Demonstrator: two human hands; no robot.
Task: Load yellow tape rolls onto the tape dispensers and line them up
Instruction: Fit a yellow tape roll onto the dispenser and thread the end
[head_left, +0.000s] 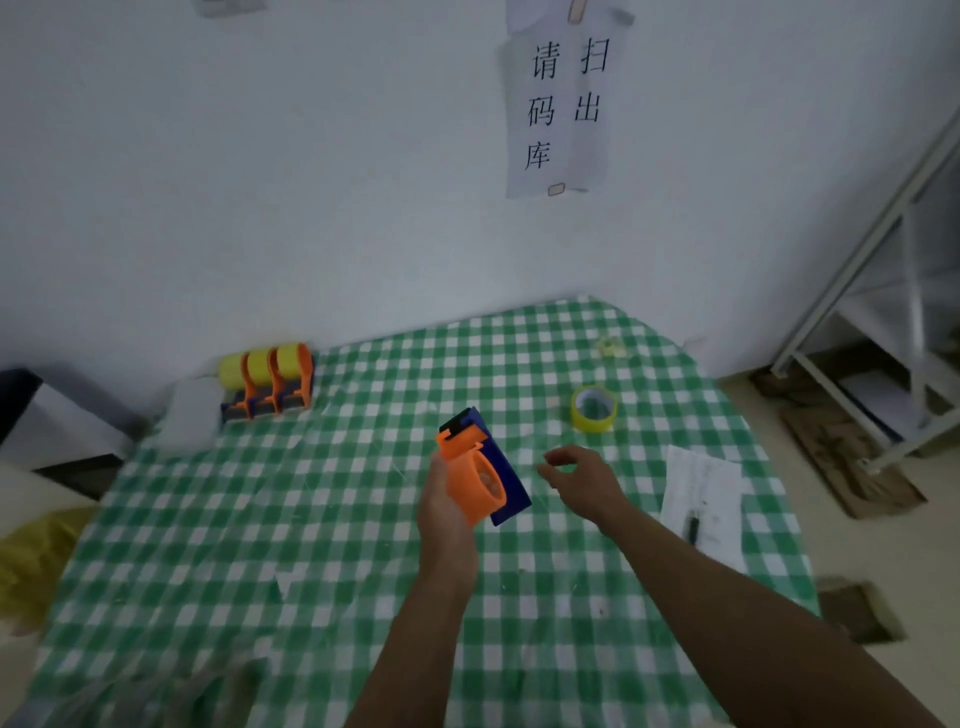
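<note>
an orange-and-blue tape dispenser (480, 480) is gripped at the centre of the frame by the left hand (441, 512). just to its right, the right hand (582, 480) is held loosely curled, with nothing in it. a yellow tape roll (595, 409) lies on the checked cloth (311, 519) just above that hand, untouched. three loaded dispensers (267, 382) are lined up at the left.

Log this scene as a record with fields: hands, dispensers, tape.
Left hand: grips an orange and blue plastic tape dispenser, no roll on it
Right hand: holds nothing, fingers loosely curled, above the green checked tablecloth
Loose tape: one yellow tape roll lying flat beyond the right hand
Loaded: three orange dispensers with yellow rolls, side by side by the wall
Other: white paper sheet with dark pen, right edge
</note>
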